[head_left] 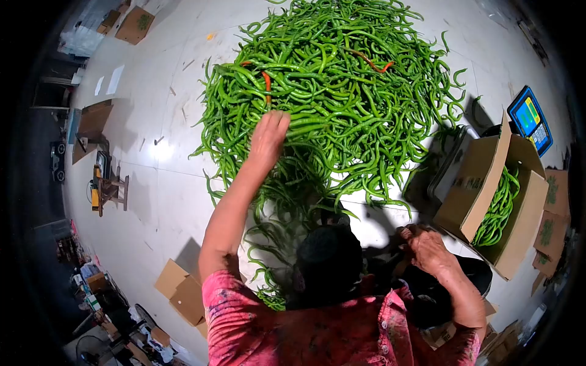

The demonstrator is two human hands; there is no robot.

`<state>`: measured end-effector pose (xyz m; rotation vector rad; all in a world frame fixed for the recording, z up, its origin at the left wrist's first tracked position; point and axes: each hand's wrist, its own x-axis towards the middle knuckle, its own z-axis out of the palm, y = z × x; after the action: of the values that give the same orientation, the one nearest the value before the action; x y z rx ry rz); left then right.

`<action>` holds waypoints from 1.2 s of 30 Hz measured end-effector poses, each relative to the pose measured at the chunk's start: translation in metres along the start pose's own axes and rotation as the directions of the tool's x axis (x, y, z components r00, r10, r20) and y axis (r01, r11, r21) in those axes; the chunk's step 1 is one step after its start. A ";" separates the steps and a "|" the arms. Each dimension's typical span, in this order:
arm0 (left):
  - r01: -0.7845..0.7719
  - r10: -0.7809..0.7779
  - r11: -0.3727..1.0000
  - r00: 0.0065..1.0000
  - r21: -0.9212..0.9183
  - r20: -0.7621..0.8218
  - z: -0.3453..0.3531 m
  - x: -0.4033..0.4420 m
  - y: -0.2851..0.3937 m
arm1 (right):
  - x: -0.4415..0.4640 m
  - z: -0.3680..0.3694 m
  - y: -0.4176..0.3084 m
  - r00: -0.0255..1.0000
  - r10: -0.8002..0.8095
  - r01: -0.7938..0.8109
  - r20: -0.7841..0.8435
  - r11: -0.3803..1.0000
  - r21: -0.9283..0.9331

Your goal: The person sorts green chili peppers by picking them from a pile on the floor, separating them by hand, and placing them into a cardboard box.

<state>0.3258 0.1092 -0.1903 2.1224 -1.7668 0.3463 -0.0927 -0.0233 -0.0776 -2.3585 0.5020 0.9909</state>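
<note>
A wide heap of long green peppers (342, 91) lies on the pale floor, with a few red ones among them. My left hand (270, 137) is at the heap's near left part, its fingers bent down at the lower end of a red pepper (267, 84); whether they grip it is not clear. My right hand (427, 249) is low on the right, near my knee, its fingers curled; what they hold, if anything, is hidden. To its right stands an open cardboard box (482, 177) with green peppers (499, 210) inside.
A blue scale display (531, 119) stands behind the box. Flattened cartons (552, 213) lie at the far right. On the left are a small wooden stool (112, 188), an open carton (182, 290) and household clutter. Another carton (135, 25) is at the upper left.
</note>
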 end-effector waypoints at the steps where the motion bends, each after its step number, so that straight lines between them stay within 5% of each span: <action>1: 0.024 -0.028 0.995 0.999 0.100 0.046 0.009 0.002 -0.006 | 0.000 0.001 0.000 1.000 -0.014 0.014 -0.016 1.000 0.004; 4: 0.091 -0.162 0.934 0.970 0.345 0.182 0.036 0.008 -0.012 | -0.001 0.003 0.004 0.999 -0.029 0.029 -0.039 1.000 0.009; 7: 0.091 -0.135 0.955 0.981 0.283 0.139 0.040 0.016 -0.010 | -0.002 0.001 0.003 0.999 -0.031 0.032 -0.022 0.999 0.015; 11: 0.132 -0.129 0.985 0.991 -0.115 0.034 -0.013 0.030 0.028 | -0.011 -0.012 -0.004 0.994 -0.070 0.072 -0.088 0.997 0.020; 13: 0.248 -0.246 0.924 0.968 -0.290 0.043 -0.038 0.036 0.039 | -0.008 -0.009 -0.002 0.984 -0.108 0.116 -0.141 0.992 0.048; 15: 0.585 -0.545 0.493 0.785 -0.643 0.296 -0.069 0.053 0.056 | -0.009 -0.015 -0.004 0.986 -0.110 0.119 -0.126 0.991 0.068; 17: 0.573 -0.579 0.267 0.738 -0.775 0.346 -0.101 0.068 0.064 | -0.010 -0.020 -0.007 0.986 -0.121 0.128 -0.115 0.990 0.056; 19: 0.487 -0.533 -0.098 0.711 -0.868 0.459 -0.105 0.071 0.058 | -0.015 -0.025 -0.010 0.980 -0.136 0.148 -0.143 0.986 0.080; 26: 0.212 -0.218 -0.654 0.866 -0.726 0.449 -0.097 0.072 0.068 | -0.030 -0.021 -0.004 0.938 -0.141 0.202 -0.317 0.965 0.166; 32: 0.278 -0.150 -0.680 0.853 -0.679 0.499 -0.106 0.094 0.124 | -0.039 -0.016 0.005 0.779 -0.251 0.408 -0.575 0.899 0.161; 36: 0.343 -0.129 -0.617 0.844 -0.709 0.520 -0.116 0.126 0.180 | -0.047 -0.004 0.007 0.846 -0.236 0.342 -0.477 0.928 0.147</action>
<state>0.1776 0.0174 -0.0139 0.7751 -0.4041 -1.2791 -0.1251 -0.0248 -0.0432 -2.3559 0.3807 0.2212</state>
